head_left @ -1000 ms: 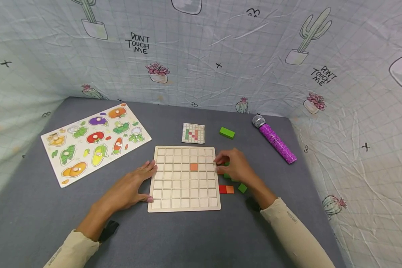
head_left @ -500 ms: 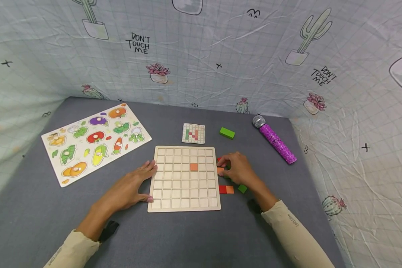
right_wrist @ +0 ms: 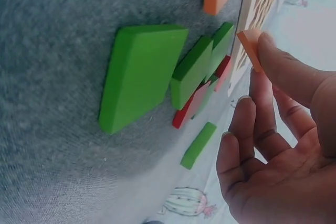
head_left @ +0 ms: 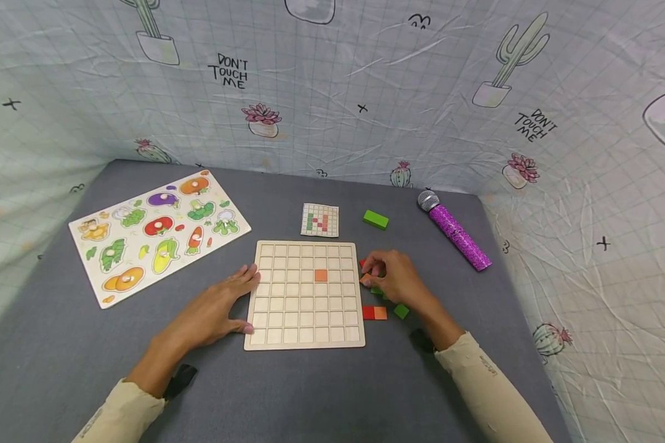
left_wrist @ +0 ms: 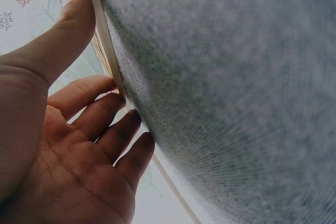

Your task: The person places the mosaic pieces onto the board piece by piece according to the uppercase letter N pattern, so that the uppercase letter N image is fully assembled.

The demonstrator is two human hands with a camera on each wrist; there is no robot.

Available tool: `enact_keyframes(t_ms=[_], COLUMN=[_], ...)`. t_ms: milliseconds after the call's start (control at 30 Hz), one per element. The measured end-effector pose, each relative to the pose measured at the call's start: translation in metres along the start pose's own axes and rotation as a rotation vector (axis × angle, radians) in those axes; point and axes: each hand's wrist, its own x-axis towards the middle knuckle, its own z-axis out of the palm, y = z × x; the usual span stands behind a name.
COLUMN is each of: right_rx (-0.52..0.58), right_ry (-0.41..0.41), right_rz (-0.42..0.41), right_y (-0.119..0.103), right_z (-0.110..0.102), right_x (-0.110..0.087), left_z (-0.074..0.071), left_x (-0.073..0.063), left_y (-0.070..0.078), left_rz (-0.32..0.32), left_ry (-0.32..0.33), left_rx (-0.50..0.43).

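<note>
One orange tile (right_wrist: 249, 50) is pinched in your right hand (head_left: 398, 277), beside the board's (head_left: 291, 304) right edge; your left hand (head_left: 216, 311) lies spread against the left edge. Pickup seems the current step; next, you likely need to seat it flat in the board.

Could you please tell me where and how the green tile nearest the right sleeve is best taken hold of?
Probably by two opposite side edges, coming down from above. The green tile lies flat with a thick side edge showing, apart from the orange tile beside it and skewed to it, so the grip should perhaps turn to match.
</note>
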Motion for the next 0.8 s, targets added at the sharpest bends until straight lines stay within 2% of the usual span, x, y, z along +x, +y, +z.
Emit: enact_keyframes(t_ms=[533, 800], right_rx=[0.054, 0.065], right_ry=[0.017, -0.016], right_rz=[0.070, 0.075], right_y=[-0.019, -0.027], right_z=[0.006, 0.018], right_x=[-0.002, 0.001], left_z=[0.001, 0.001], left_x=[0.000, 0.000], left_y=[-0.001, -0.001], left_rz=[0.006, 0.005], left_ry=[0.006, 0.006], left_rx=[0.000, 0.002])
